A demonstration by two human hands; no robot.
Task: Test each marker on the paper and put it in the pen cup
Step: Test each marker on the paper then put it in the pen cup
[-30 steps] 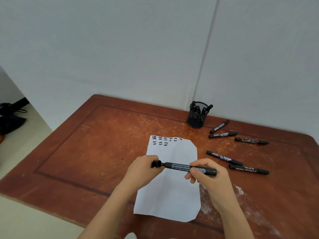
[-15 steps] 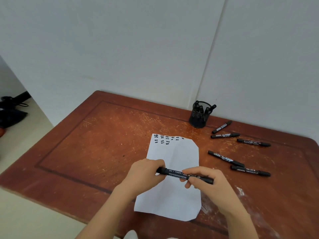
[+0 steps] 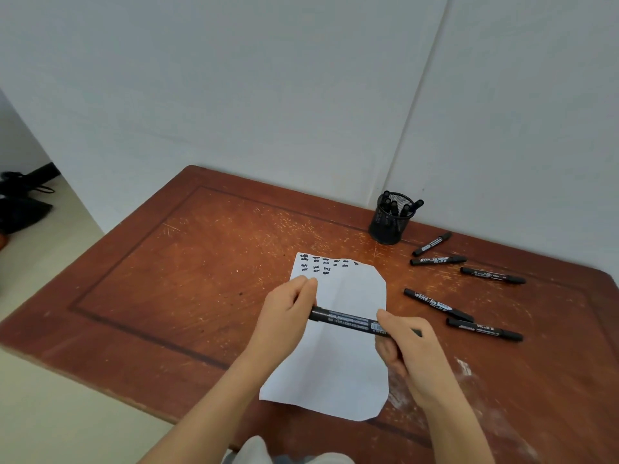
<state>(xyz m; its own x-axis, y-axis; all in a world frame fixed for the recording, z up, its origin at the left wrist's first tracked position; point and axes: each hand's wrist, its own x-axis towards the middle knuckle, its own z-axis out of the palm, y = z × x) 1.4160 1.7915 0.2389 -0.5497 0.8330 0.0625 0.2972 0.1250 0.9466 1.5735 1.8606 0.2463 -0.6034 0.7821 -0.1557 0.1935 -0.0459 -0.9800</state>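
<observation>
A black marker (image 3: pixel 348 321) is held level above the white paper (image 3: pixel 338 370). My left hand (image 3: pixel 284 316) is closed over its left end, which is hidden inside the fingers. My right hand (image 3: pixel 407 353) grips its right end. The paper carries rows of black test marks (image 3: pixel 323 262) along its far edge. A black mesh pen cup (image 3: pixel 388 222) with several markers in it stands at the back against the wall.
Several loose black markers lie right of the paper: one marker (image 3: pixel 432 244) near the cup, another marker (image 3: pixel 492 275) farther right, a third marker (image 3: pixel 484 329) nearest my right hand. The worn wooden table (image 3: pixel 187 262) has its left edge over the floor, where dark bags (image 3: pixel 20 202) lie.
My left hand slid over the marker's left end, covering the tip that showed a second ago. Both hands stay over the paper, and the view shifted slightly.
</observation>
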